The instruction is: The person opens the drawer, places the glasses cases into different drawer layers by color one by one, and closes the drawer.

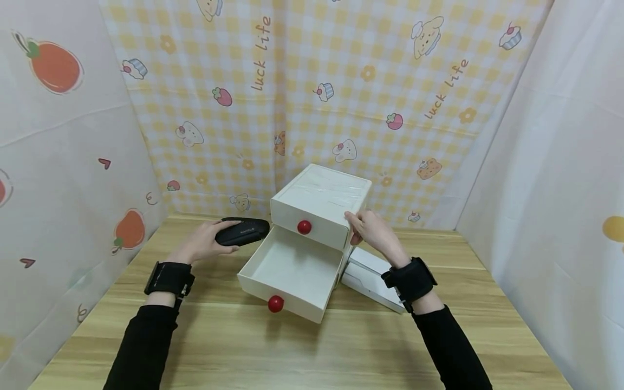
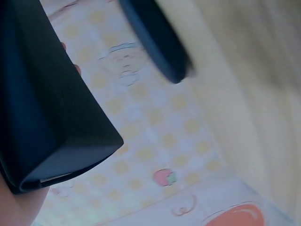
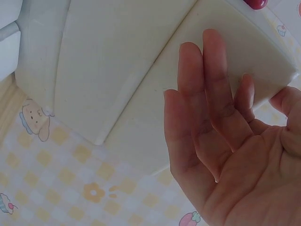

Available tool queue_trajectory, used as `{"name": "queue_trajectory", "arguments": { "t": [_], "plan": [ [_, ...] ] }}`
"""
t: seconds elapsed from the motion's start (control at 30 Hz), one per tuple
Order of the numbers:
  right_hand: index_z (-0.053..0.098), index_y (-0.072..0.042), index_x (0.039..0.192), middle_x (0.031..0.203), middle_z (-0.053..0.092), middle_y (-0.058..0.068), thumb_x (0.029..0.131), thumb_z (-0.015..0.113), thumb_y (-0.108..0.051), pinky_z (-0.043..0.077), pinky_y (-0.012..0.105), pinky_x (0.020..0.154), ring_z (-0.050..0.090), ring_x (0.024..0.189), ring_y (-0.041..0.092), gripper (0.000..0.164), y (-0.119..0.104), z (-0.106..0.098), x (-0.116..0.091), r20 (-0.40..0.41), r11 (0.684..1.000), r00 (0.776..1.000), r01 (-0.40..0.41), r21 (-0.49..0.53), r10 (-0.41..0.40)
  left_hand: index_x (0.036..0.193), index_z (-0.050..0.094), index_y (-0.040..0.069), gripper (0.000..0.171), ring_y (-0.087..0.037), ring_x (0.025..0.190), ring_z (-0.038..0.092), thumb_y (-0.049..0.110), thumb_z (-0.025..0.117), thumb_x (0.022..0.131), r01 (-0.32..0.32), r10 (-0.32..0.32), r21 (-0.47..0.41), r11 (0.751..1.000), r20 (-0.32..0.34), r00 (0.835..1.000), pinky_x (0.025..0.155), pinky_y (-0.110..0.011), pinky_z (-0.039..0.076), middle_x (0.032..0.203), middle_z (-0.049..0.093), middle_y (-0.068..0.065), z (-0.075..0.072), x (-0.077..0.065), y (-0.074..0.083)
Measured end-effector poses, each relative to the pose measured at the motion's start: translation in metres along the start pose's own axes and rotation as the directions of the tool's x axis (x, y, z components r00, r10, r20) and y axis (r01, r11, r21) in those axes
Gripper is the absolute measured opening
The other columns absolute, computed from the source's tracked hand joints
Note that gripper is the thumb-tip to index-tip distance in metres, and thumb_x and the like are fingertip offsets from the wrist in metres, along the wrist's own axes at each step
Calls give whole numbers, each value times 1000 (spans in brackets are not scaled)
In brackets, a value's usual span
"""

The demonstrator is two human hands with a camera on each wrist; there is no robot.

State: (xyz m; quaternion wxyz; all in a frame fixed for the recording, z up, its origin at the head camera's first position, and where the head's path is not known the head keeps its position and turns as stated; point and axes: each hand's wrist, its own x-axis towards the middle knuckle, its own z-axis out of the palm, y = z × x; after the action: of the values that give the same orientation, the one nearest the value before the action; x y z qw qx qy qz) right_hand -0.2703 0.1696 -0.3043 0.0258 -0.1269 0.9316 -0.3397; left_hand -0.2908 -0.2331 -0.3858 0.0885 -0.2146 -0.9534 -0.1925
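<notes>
My left hand [image 1: 207, 241] grips a black glasses case [image 1: 242, 233] left of the white drawer cabinet [image 1: 324, 189]. In the left wrist view the glasses case [image 2: 61, 108] fills the left side; a second dark, blurred piece [image 2: 157, 42] shows at the top, and I cannot tell what it is. The lower drawer [image 1: 292, 271], with a red knob, is pulled out and has a bare floor. Above it the upper drawer [image 1: 297, 216] also bears a red knob. My right hand [image 1: 375, 230] touches the cabinet's front right corner; its other fingers [image 3: 190, 75] extend loosely beside the side wall.
Right of the cabinet, partly under my right forearm, white boxes [image 1: 372, 284] lie on the wooden table [image 1: 234, 346]. A yellow checked cloth [image 1: 302, 65] hangs behind, with pale cloths [image 1: 546, 162] at both sides.
</notes>
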Motion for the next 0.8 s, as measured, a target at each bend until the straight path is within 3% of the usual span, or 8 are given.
{"name": "queue_trajectory", "arguments": {
  "t": [0.13,0.3,0.5,0.7,0.8],
  "plan": [
    [55,-4,72,69,70,10,102,39,-40,54,39,80,65,59,13,49,0,0,0,0,1000,1000,1,0,-1,135,53,11,67,-35,96,60,37,76,77,-38,37,-17,999,-16,999,77,-45,48,125,57,-26,-14,-1,11],
    [57,-4,74,69,70,10,102,39,-40,54,38,79,64,59,13,49,0,0,0,-1,1000,1000,9,-7,-9,135,54,15,67,-35,109,58,39,76,77,-71,72,-5,997,18,997,88,-51,47,129,57,-21,-25,1,27],
    [57,-4,73,69,70,10,102,39,-39,55,37,77,64,59,13,49,0,1,0,-1,1000,1000,10,4,-10,134,56,20,66,-27,97,57,40,78,74,-153,150,26,988,80,985,79,-42,48,122,61,-16,-33,8,58],
    [57,-4,73,69,70,10,102,39,-39,54,37,77,64,59,13,49,1,1,0,1,1000,1000,6,-6,-6,133,56,21,67,-31,104,57,44,77,74,-253,240,119,960,110,965,85,-48,48,119,61,-12,-34,12,91],
    [58,-4,73,69,70,11,102,39,-39,54,37,77,64,59,13,49,1,1,0,-1,1000,1000,9,-3,-9,135,54,21,70,-32,108,55,48,76,74,-268,251,189,945,108,962,88,-50,46,120,61,-11,-33,12,102]
  ]
}}
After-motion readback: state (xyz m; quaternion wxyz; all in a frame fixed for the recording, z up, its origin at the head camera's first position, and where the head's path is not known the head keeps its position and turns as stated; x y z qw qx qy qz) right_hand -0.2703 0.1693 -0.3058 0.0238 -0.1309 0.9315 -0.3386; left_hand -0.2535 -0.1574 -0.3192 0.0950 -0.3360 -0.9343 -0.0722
